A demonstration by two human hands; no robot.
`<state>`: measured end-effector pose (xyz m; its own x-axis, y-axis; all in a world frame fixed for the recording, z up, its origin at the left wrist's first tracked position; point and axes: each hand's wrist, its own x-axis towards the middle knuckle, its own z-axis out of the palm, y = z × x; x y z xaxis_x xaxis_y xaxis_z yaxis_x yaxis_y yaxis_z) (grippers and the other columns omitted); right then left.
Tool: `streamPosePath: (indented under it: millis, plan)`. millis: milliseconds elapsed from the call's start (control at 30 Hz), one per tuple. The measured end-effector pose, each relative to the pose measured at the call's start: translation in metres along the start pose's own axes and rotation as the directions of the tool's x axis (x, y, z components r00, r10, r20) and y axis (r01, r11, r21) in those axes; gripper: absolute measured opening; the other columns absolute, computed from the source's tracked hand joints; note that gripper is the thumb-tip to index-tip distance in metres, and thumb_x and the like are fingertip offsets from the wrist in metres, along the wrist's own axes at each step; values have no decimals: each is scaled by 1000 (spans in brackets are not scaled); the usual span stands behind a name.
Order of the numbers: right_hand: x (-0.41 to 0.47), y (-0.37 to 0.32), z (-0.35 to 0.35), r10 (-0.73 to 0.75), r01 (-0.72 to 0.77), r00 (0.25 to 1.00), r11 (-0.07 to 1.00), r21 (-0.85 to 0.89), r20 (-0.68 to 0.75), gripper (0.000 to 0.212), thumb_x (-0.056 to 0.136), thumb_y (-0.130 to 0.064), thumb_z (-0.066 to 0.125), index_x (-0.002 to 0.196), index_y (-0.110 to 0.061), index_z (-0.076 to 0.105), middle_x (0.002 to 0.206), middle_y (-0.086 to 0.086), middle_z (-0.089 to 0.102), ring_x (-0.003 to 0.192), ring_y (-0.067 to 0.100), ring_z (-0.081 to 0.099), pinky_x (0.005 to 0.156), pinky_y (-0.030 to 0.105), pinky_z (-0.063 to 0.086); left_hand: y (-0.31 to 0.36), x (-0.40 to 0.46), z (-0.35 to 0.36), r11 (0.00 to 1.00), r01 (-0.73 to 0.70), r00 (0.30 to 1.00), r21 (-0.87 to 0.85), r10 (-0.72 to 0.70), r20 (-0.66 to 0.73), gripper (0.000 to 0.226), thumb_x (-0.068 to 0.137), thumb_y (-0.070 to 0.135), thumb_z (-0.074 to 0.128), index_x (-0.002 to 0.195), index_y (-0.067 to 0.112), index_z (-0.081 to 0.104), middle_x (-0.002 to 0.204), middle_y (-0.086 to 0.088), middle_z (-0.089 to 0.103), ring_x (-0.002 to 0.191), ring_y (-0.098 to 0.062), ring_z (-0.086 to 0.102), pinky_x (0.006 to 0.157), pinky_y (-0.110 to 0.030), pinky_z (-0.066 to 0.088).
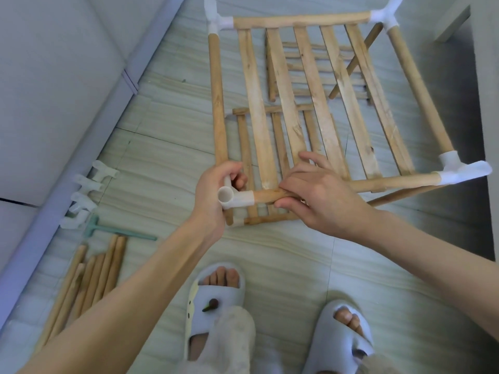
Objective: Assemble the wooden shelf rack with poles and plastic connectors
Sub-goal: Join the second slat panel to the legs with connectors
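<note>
- Left hand (213,195) is wrapping its grip around the white corner connector (232,198) at the near-left corner of the shelf frame (297,103); fingers are curling behind it, one open socket is facing up at me.
- Right hand (318,197) is pinching the near pole (391,182) just right of that connector, thumb under, fingers over — I'm judging it is bracing the pole so the end is seating in the socket.
- Holding both sides of the joint is making sense: one hand is steadying the plastic, the other is driving the wood.
- Near pole's long axis is running left to right, rising slightly to the near-right connector (459,171).
- Left pole (217,103) is running near to far, up to the far-left connector (216,16); its near end is hiding behind my left hand, so I can't tell if it is seated.
- Frame is sitting raised and tilted over the floor (283,252), slats running near-far, with more slatted panels (318,68) lying underneath.
- Spare connectors (86,190) and spare poles (94,271) are lying on the floor at near left, beside a green mallet (118,232) — staged in reach for later tiers, I'm guessing.
- Slippers (216,300) are showing at the near edge.
</note>
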<state>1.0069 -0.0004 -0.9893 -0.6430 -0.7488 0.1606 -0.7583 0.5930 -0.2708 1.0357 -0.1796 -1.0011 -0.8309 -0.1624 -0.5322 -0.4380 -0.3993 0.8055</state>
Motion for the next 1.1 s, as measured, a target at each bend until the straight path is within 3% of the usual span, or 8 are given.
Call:
streamPosePath:
  millis: [233, 367, 467, 533, 667, 767, 900, 1100]
  plan:
    - [0, 5, 1, -31, 32, 999, 999, 43, -18, 36, 85, -34, 51, 76, -4, 69, 68, 5, 65, 79, 25, 63, 102, 43, 37, -2, 3, -3, 996, -43, 994, 80, 34, 103, 48, 88, 14, 47, 41, 23, 50, 52, -1, 51, 51, -12, 46, 53, -23, 41]
    - [-7, 7, -3, -10, 9, 996, 1000, -6, -88, 34, 82, -36, 58, 82, -6, 73, 83, 7, 68, 97, 34, 61, 92, 49, 46, 1, 5, -5, 999, 24, 975, 28, -30, 220, 7, 83, 14, 53, 83, 9, 58, 71, -4, 64, 66, -17, 65, 63, -27, 52]
    - [-20, 9, -6, 92, -101, 982, 994, -46, -166, 35, 80, -41, 59, 84, -11, 75, 100, 13, 65, 106, 39, 57, 92, 55, 43, 3, 16, -3, 963, 261, 911, -67, -223, 346, 51, 74, 20, 63, 122, 6, 53, 111, -15, 68, 101, -30, 66, 83, -36, 56]
    - [-29, 9, -6, 170, -172, 967, 985, 3, -192, 37, 78, -42, 60, 87, -9, 74, 102, 17, 62, 100, 39, 57, 86, 52, 46, 9, 19, 7, 921, 370, 838, -123, -273, 472, 66, 76, 29, 57, 135, 4, 43, 127, -23, 57, 119, -36, 54, 101, -48, 43]
    - [-41, 12, -9, 304, -292, 930, 952, 88, -208, 43, 70, -43, 70, 80, -1, 64, 99, 17, 56, 87, 32, 57, 78, 32, 45, 6, 26, 27, 812, 512, 757, -281, -273, 594, 69, 81, 40, 44, 133, -6, 40, 131, -25, 52, 121, -38, 52, 97, -51, 46]
    - [-46, 16, -11, 301, -272, 930, 949, 158, -210, 46, 71, -45, 68, 77, 0, 61, 90, 14, 55, 80, 28, 54, 72, 33, 47, 1, 28, 34, 813, 526, 742, -251, -294, 602, 70, 78, 39, 46, 133, -5, 43, 125, -27, 56, 115, -38, 57, 95, -50, 48]
    - [-50, 17, -8, 328, -288, 915, 939, 189, -234, 39, 68, -36, 74, 76, 1, 64, 81, 12, 54, 77, 26, 50, 70, 31, 43, -2, 28, 38, 843, 478, 797, -248, -298, 525, 66, 74, 37, 47, 126, -4, 51, 104, -21, 65, 96, -35, 65, 88, -47, 52]
    - [-48, 13, -6, 371, -318, 897, 919, 233, -241, 38, 67, -35, 74, 74, 1, 65, 77, 11, 49, 75, 21, 44, 70, 23, 38, -5, 29, 40, 884, 403, 830, -237, -244, 501, 59, 71, 33, 44, 117, -2, 57, 97, -21, 65, 86, -34, 65, 83, -46, 54]
